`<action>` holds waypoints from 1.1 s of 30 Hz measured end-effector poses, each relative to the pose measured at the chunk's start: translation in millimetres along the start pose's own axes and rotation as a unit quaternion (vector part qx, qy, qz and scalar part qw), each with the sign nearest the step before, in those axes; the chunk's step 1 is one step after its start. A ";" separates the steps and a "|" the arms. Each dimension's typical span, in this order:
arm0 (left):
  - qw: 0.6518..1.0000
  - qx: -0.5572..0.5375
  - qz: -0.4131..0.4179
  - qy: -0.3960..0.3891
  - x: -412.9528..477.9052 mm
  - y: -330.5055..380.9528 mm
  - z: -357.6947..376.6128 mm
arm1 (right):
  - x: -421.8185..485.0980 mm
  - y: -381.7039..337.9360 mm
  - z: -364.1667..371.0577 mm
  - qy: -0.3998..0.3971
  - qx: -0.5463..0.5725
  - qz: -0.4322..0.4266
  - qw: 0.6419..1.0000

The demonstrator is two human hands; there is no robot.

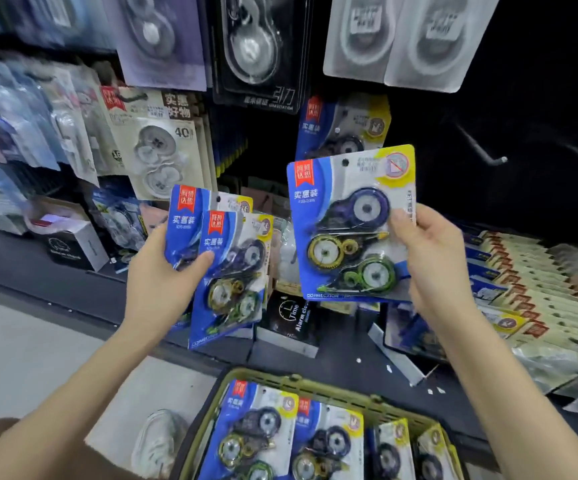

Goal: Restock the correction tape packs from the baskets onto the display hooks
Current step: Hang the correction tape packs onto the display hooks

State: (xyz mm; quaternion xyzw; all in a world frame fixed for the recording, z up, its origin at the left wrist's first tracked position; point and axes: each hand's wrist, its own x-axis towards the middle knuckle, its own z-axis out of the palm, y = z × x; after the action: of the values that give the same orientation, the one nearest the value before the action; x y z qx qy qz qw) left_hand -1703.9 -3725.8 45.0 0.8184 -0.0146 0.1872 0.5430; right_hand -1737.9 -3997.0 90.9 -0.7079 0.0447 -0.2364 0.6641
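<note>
Holding 1 pack up at the hooks, 2 spares in the other hand

My right hand (pixel 419 258) pinches the raised pack (pixel 346 223) at its right edge, thumb on the front beside the blister, fingers behind. My left hand (pixel 166 271) grips the 2 spare packs (pixel 232 271) fanned out, thumb across the front, low on their left side. Neither hand is free.

Handling, my read: light. The card back looks stiff enough to stay flat when held from 1 edge. The clear blister is glossy and probably slick, so the thumb does better on printed card than on plastic. Not fragile, but the card would crease if bent hard. Best hold is a side edge or the lower half, which leaves the hang hole (pixel 345 162) at the top clear for the hook.

Just behind the raised pack, a hung pack (pixel 344 128) of the same blue design sits on the display. Off to the right, a bare hook (pixel 488 157) sticks out from the dark panel, apart from the raised pack. Below, the basket (pixel 315 388) carries more stock packs (pixel 259 431), lying flat in a row. Other goods at left are blurred.
</note>
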 end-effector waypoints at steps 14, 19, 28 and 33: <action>0.996 -0.011 0.082 0.016 52.3 34.5 27.6 | 32.5 -16.7 14.5 0.019 -0.016 -0.016 1.000; 0.996 -0.037 0.071 0.026 55.9 34.6 28.3 | 40.5 -9.6 19.7 0.031 -0.017 0.002 0.999; 0.996 -0.044 0.068 0.047 62.3 30.0 19.9 | 117.4 42.9 43.0 0.081 0.040 0.119 0.989; 0.996 -0.054 0.050 0.046 68.5 27.7 18.1 | 144.2 56.1 45.2 0.114 -0.018 0.135 0.984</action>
State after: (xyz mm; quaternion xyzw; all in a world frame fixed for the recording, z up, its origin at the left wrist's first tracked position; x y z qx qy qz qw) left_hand -1641.3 -3741.1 85.4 0.7767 -0.0408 0.2504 0.5765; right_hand -1578.6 -4016.2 76.4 -0.6755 0.2195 -0.2234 0.6675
